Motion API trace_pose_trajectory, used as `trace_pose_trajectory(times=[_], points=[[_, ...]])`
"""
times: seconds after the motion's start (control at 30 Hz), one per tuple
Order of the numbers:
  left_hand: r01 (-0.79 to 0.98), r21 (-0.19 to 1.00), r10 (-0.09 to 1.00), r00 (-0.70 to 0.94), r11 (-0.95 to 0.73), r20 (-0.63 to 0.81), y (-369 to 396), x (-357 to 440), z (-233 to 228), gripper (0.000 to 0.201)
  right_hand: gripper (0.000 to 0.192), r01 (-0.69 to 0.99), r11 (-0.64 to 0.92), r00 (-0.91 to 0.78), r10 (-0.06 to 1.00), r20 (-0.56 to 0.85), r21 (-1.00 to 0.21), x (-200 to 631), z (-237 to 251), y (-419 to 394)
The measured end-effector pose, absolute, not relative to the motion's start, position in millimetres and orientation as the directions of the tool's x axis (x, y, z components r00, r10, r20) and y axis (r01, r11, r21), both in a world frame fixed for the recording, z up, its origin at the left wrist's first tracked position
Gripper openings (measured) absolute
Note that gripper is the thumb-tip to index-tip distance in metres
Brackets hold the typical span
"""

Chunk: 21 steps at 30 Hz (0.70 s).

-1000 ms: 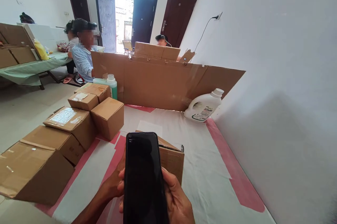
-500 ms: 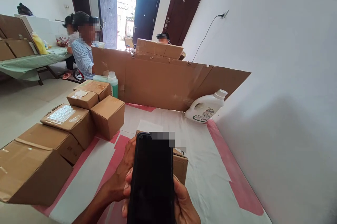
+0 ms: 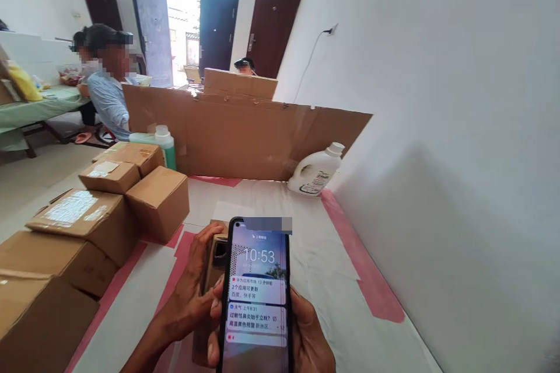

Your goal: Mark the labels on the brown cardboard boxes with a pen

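White walls and dark brown doors frame the room, and up front a table (image 3: 332, 256) under a white-and-pink cover carries all the action. Dead centre at the near edge stands the smartphone (image 3: 258, 297), upright, screen lit on a lock screen reading 10:53 with notification cards stacked beneath the clock. Right hand (image 3: 312, 344) sits on the phone's right side, fingers curled around its edge and back, gripping it firmly. Left hand (image 3: 196, 294) is on the phone's left side, thumb pressing against the phone's left edge while the other fingers curl over the top of a small cardboard box (image 3: 214, 256) standing just behind the phone; both hands are closed on something. Left of the phone, a row of sealed cardboard boxes (image 3: 109, 209) runs along the table's edge. Beyond the phone, a long cardboard sheet (image 3: 245, 133) stands as a screen across the far side of the table, a white detergent jug (image 3: 315, 170) lying on its side at its right end, a green bottle (image 3: 161, 142) at its left. Behind that screen, a person in a light blue shirt (image 3: 107, 101) is seated, well away from the phone.
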State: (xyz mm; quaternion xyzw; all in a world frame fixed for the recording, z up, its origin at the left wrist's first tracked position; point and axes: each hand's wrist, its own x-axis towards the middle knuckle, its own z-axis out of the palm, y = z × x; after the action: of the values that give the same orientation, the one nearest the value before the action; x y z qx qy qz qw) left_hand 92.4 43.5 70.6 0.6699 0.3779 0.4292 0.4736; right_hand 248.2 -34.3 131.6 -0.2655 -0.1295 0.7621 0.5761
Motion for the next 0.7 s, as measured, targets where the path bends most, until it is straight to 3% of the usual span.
trace_pose_trajectory(times=[0.23,0.4,0.53,0.63,0.7], points=[[0.073,0.966,0.895,0.399,-0.249,0.201,51,95,71,0.070,0.060,-0.812,-0.298,-0.285,0.953,-0.105,-0.502,258,137,-33],[0.091,0.974,0.907,0.392,-0.206,0.156,52,96,74,0.075,0.063,-0.844,-0.057,0.003,0.994,-0.111,-0.533,292,128,-36],[0.141,0.975,0.922,0.371,-0.171,0.108,54,98,83,0.074,0.063,-0.787,0.078,0.248,0.948,-0.199,-0.612,345,97,-31],[0.175,0.966,0.927,0.358,-0.188,0.115,61,99,89,0.071,0.068,-0.600,0.005,0.428,0.847,-0.315,-0.800,389,45,-24],[0.192,0.962,0.926,0.359,-0.194,0.115,70,99,91,0.071,0.064,-0.247,-0.214,0.642,0.695,-0.325,-0.945,414,6,-22]])
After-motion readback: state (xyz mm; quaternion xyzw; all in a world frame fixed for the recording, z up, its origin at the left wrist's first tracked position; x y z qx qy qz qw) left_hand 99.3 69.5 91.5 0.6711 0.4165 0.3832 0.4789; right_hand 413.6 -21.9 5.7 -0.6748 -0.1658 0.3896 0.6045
